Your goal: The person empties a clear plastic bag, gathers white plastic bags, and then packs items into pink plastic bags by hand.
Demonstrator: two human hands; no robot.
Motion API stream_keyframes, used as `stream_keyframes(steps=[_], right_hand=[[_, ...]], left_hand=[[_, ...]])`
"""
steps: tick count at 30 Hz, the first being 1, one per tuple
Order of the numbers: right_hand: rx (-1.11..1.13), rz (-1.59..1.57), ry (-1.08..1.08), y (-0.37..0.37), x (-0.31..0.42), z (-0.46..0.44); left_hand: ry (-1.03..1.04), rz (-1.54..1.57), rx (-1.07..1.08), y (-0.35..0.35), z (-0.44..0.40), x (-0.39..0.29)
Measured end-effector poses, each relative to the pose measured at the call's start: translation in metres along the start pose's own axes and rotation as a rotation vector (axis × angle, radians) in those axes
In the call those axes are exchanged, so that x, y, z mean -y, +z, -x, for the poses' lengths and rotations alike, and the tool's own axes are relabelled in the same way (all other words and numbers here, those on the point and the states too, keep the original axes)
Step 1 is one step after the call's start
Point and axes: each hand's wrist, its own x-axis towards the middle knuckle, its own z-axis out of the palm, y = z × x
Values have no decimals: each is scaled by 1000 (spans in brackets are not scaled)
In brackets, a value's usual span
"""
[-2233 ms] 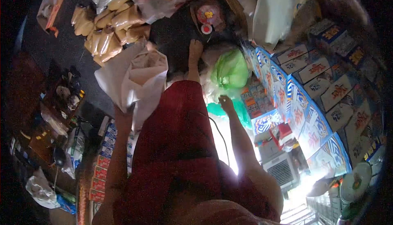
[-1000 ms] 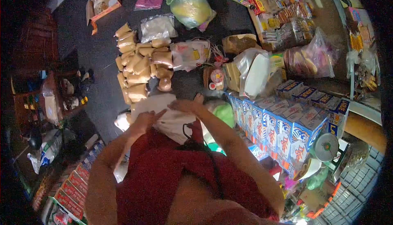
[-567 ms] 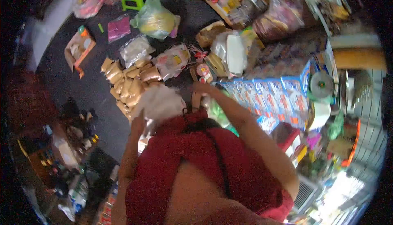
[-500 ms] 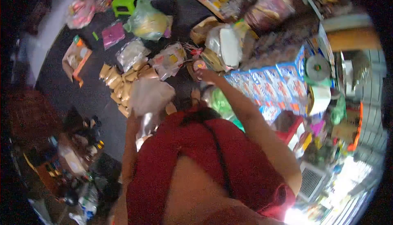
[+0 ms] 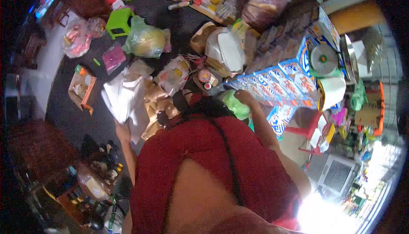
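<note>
My left hand [image 5: 122,129] grips the lower edge of a white plastic bag [image 5: 124,95], which hangs spread above the floor; the bag hides part of the fingers. Beneath and right of it lie several brown paper packets [image 5: 155,106]. At the right, my right hand [image 5: 244,97] has its fingers curled on the top of a green plastic bag [image 5: 235,106] beside my legs. A small box [image 5: 211,80] with a round pink-lidded tub [image 5: 204,76] and a smaller round item sits ahead of it.
Striped blue-and-white cartons [image 5: 279,82] stand stacked at the right, near a round scale-like dish [image 5: 324,59]. Ahead are a green stool [image 5: 120,22], a filled clear bag [image 5: 145,40] and an orange-edged open box [image 5: 81,90]. A red chair [image 5: 307,129] stands at right.
My right hand has moved from the round tub back to the green bag. My left hand has gone left, and the white plastic bag is now spread wider. The view has shifted.
</note>
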Motion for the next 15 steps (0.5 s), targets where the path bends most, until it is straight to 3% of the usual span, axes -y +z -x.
stream_keyframes(steps=[2,3,5,7,8,9,11,13,14,15], right_hand=[[43,-5,-83,16,-29,-43],[25,-52,-74,7,-21,-62],[-48,-180,10,-28,11,-86],[-199,-339,-206,-54,21,-111],[-269,-174,-355,-70,22,-128],[-185,-374,-124,-113,64,-117],[-274,-337,-312,-161,75,-132],[-453,-302,-191,-220,79,-148],[-690,-327,-205,-277,135,-101],[-789,-381,-375,-320,139,-86]], left_hand=[[105,187,-36,0,-14,-37],[-25,111,-11,-1,-22,-58],[43,125,-1,1,-41,-83],[44,138,32,-5,-57,-113],[31,117,19,-12,-61,-135],[21,98,6,-17,-66,-151],[73,132,-61,-19,-78,-163],[131,159,-118,-21,-93,-170],[112,112,-105,-22,-99,-171],[91,65,-87,-23,-103,-170]])
